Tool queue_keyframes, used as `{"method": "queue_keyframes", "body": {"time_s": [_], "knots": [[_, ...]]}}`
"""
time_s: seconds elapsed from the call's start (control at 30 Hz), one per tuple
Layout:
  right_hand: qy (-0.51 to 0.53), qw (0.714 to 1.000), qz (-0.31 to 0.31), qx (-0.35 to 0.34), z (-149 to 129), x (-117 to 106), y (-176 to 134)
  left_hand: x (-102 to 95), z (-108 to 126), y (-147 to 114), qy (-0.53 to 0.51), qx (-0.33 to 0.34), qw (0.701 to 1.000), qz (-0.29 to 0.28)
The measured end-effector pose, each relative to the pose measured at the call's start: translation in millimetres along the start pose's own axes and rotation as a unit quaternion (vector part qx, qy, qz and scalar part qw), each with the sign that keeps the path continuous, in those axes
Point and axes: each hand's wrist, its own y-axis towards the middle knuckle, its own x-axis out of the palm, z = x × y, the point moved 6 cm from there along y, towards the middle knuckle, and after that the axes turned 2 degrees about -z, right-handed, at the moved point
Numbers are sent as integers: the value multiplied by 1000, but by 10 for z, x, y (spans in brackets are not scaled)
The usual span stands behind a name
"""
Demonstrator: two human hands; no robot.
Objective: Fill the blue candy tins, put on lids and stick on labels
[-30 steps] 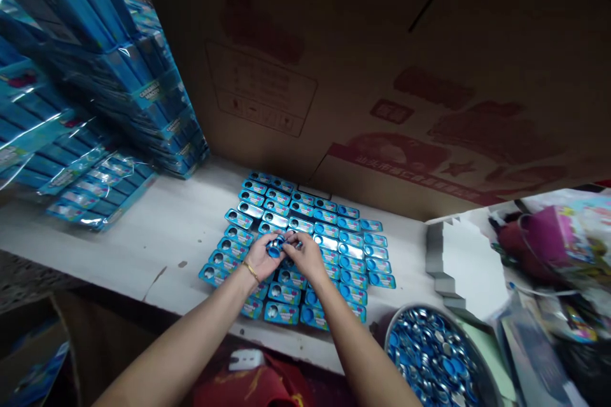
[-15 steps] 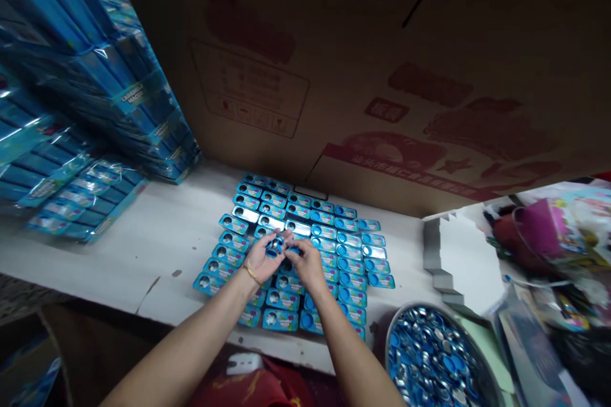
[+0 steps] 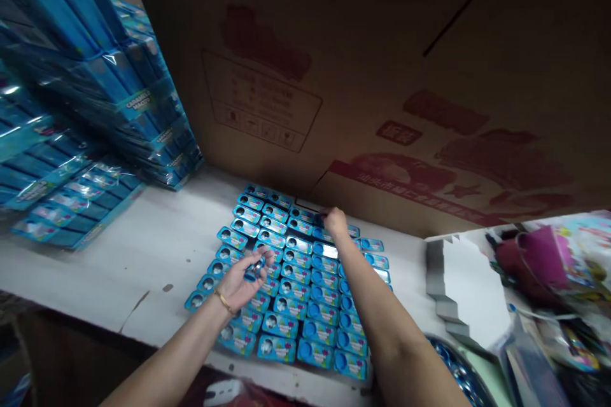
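Rows of small blue rectangular tins [image 3: 279,325] with printed lettering lie on the white table. Some show a round silvery spot at one end, others a blue round one. My left hand [image 3: 238,285], palm up with fingers curled, cradles a few small shiny blue-and-silver round caps [image 3: 256,269] over the left-hand rows. At the back of the rows, my right hand [image 3: 335,224] is pinched down against a tin near the carton. Whatever its fingertips hold is hidden beneath the hand.
A large brown carton [image 3: 267,140] stands along the back. Blue packaged boxes [image 3: 138,102] are stacked at the left. On the right are a stepped grey-white piece [image 3: 470,289], a bowl of round caps [image 3: 458,369] partly behind my forearm, and a pink bucket [image 3: 539,261].
My right hand has left my left palm and reached forward to the back rows. The left hand has shifted a little left and nearer, still holding the caps. The view has also moved slightly.
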Motion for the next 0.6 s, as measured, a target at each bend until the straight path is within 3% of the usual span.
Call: {"method": "queue_keyframes", "body": {"time_s": [0.2,0.43,0.6], "knots": [[-114,990,-81,29,-14,82,200,-33,37,-28,12,5,1000,11],[-128,968,-215,5,-23,110,416,-129,66,-6,38,-1,999,-1],[-137,969,-205,-25,14,107,337,-189,108,12,41,4,999,24]]}}
